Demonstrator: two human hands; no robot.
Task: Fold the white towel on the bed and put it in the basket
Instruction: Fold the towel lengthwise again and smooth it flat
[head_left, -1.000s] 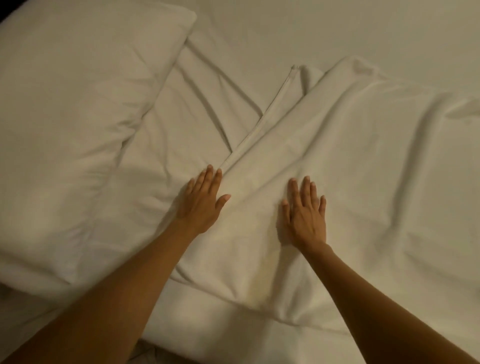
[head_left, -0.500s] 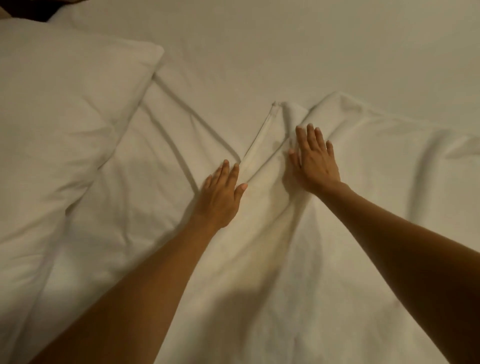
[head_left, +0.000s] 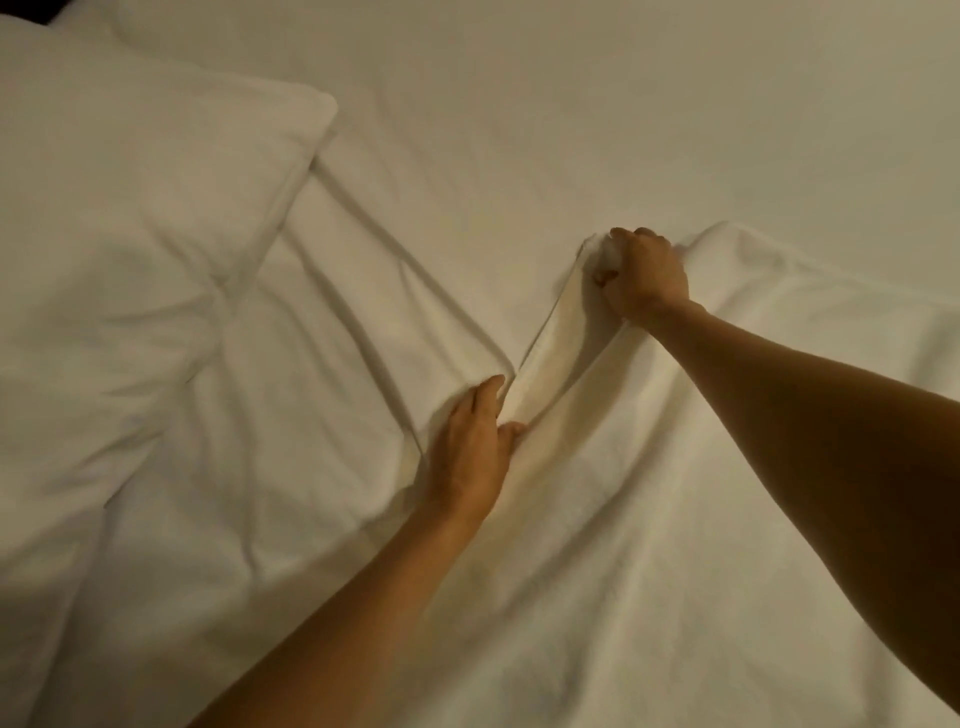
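The white towel (head_left: 649, 493) lies spread and creased over the right half of the bed. My right hand (head_left: 641, 275) grips the towel's far left corner, its fingers curled round a bunch of the cloth. My left hand (head_left: 475, 447) lies on the towel's left hem nearer to me, with the thumb on top of the hem and the fingers along its outer side. The hem runs taut between the two hands. No basket is in view.
A large white pillow (head_left: 135, 249) lies on the left of the bed. The wrinkled white bed sheet (head_left: 519, 104) stretches across the far side and between pillow and towel.
My right hand has moved farther up the towel and its flat fingers have curled round the far corner. My left hand has closed its thumb and fingers onto the hem.
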